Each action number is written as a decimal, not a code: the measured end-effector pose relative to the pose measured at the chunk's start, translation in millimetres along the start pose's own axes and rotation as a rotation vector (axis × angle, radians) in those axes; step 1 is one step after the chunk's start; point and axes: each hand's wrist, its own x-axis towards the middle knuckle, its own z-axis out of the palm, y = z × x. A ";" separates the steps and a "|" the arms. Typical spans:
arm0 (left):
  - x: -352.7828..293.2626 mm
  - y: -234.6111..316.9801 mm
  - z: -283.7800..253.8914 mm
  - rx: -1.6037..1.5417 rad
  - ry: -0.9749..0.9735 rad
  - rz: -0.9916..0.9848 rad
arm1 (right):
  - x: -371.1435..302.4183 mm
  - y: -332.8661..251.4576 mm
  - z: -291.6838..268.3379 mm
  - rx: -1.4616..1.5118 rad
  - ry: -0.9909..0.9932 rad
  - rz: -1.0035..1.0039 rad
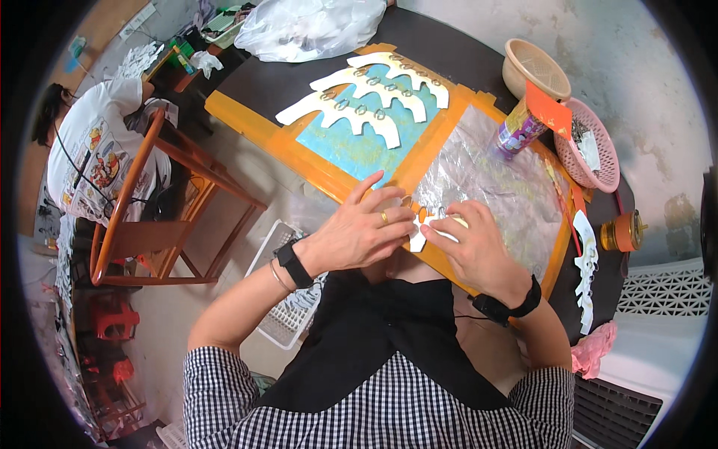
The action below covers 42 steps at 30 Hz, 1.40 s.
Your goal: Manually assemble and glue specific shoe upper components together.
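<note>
At 6 o'clock, a black-and-white checked top [396, 400] and a black garment [336, 363] are worn. Black wristbands [292, 263] are strapped at 8 and 4 o'clock; a silver bangle [280, 278] and gold ring [384, 218] are worn on the left.

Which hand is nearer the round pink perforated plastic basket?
Right. The right hand is below and left of the basket in the picture; the left hand is farther left, so farther from it.

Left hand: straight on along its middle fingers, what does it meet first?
Most likely the white piece by the left hand's fingertips, then the right hand just beyond. Depth there is hard to judge.
</note>
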 end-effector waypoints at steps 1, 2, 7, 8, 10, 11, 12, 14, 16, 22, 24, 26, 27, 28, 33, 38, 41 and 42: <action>0.0 0.4 2.4 -0.008 0.025 -0.005 | 1.5 -0.6 -2.1 -0.008 -0.009 0.001; 0.3 0.8 4.0 -0.018 0.049 -0.010 | 2.3 -0.9 -3.3 -0.009 -0.006 -0.001; -1.8 2.6 9.3 -0.040 0.033 -0.043 | 1.5 0.4 -4.1 -0.007 -0.082 -0.009; -2.4 0.8 12.4 -0.047 0.028 -0.047 | 1.7 2.3 -3.9 0.021 -0.084 -0.007; -4.1 -3.8 18.1 -0.012 0.071 0.006 | 2.2 6.0 -2.8 0.019 -0.088 -0.018; -4.0 -5.6 18.1 0.014 0.066 0.027 | 2.4 7.5 -2.7 0.010 -0.087 -0.032; -5.2 -8.2 20.7 0.003 0.058 0.021 | 2.4 8.7 -3.3 0.022 -0.094 -0.027; -5.8 -16.0 26.0 0.005 0.107 0.090 | 4.6 12.3 -4.4 0.036 -0.120 -0.017; -5.5 -17.2 27.4 -0.002 0.117 0.084 | 3.7 13.8 -1.3 0.024 -0.102 -0.011; -5.1 -14.1 34.6 0.034 0.193 0.035 | 3.1 10.5 -1.9 -0.045 -0.121 -0.013; -3.6 -14.8 35.8 0.016 0.196 0.017 | 4.9 11.4 -2.9 -0.052 -0.141 -0.016; -2.2 -13.2 35.1 -0.006 0.198 0.004 | 7.2 7.3 -3.5 -0.097 -0.132 -0.022; -0.5 -12.7 33.8 -0.040 0.202 -0.007 | 6.9 6.3 -3.2 -0.092 -0.137 -0.022; 0.8 -13.2 32.7 -0.071 0.207 -0.013 | 7.4 6.0 -2.4 -0.070 -0.122 -0.007; -2.8 -9.5 31.4 -0.061 0.171 -0.028 | 7.7 7.5 4.3 -0.004 -0.034 0.009; 4.9 1.4 19.1 -0.068 0.138 -0.057 | 7.9 7.3 0.5 0.044 -0.033 -0.001; -0.4 5.1 20.4 -0.035 0.128 -0.063 | 5.7 7.4 0.8 0.041 -0.027 -0.009; -4.4 4.9 23.8 0.010 0.140 -0.041 | 4.9 6.7 0.7 0.031 -0.019 -0.008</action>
